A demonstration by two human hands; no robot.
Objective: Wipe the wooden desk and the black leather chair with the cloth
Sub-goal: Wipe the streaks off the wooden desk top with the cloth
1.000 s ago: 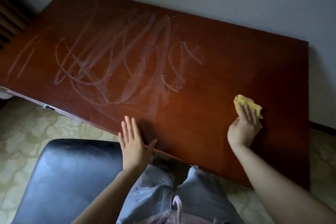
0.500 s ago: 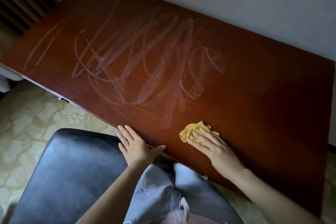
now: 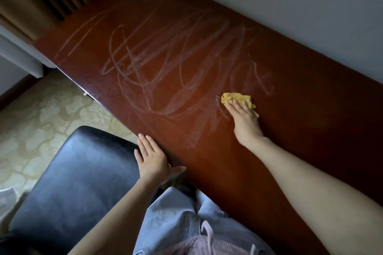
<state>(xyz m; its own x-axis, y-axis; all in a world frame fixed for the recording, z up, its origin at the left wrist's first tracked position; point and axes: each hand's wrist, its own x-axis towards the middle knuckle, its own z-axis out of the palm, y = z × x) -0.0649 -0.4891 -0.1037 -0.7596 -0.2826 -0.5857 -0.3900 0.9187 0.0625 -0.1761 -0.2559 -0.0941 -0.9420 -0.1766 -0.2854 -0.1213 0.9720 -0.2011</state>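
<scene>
On the desk (image 3: 300, 141), R hand (image 3: 245, 119), fingers (image 3: 235, 103) flat, presses cloth (image 3: 231, 97) into smears (image 3: 165, 64) while L hand (image 3: 153, 161), spread, braces at the edge.

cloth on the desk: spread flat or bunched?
Bunched. The yellow cloth lies crumpled in a wad on the desk, pressed under the straight fingers of the right hand.

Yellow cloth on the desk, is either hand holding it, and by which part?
Neither grips it. The right hand presses the cloth against the desk, straight fingers on its near side; the left hand rests empty on the desk edge.
</scene>
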